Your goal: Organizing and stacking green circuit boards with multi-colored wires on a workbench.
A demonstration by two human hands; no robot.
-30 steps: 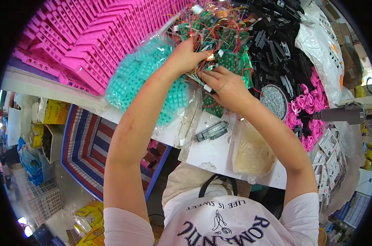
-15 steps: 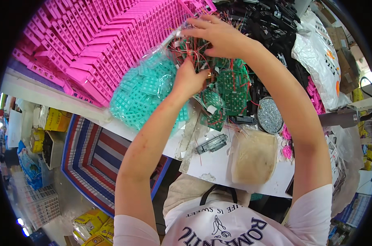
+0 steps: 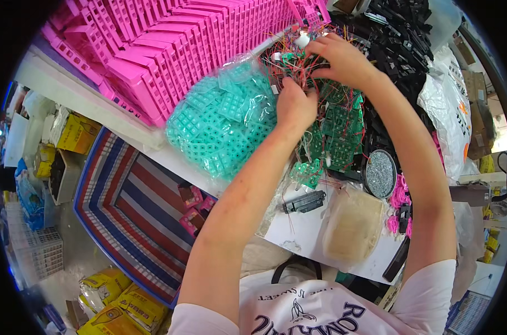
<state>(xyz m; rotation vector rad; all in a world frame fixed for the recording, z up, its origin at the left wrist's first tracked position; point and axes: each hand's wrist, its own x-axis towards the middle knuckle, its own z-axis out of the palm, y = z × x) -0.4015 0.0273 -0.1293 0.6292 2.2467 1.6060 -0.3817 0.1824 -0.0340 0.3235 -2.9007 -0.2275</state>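
Note:
Both hands are in a tangle of thin red, white and dark wires (image 3: 298, 62) joined to a heap of green circuit boards (image 3: 343, 131). My left hand (image 3: 297, 107) is closed with its fingertips among the wires, partly hidden. Farther right and beyond it, my right hand (image 3: 345, 62) reaches over the tangle from the right. Its fingers are bent, with the thumb held apart from them and a gap between. Left of my left hand, a clear plastic bag (image 3: 223, 120) full of turquoise rubber keypads touches the heap.
Pink plastic casings (image 3: 170, 50) stand in rows at the far left. Black plastic parts (image 3: 396, 47) are piled at the right. A round tin of small metal pieces (image 3: 379, 173), a beige block (image 3: 354, 223) and a dark grey part (image 3: 305, 202) lie nearer. A striped bin (image 3: 136, 218) holds pink pieces.
The view has shifted, so the table sits farther right. My right hand's fingers, spread over the wires before, are more bent. My left hand stays among the wires, its thumb drawn in.

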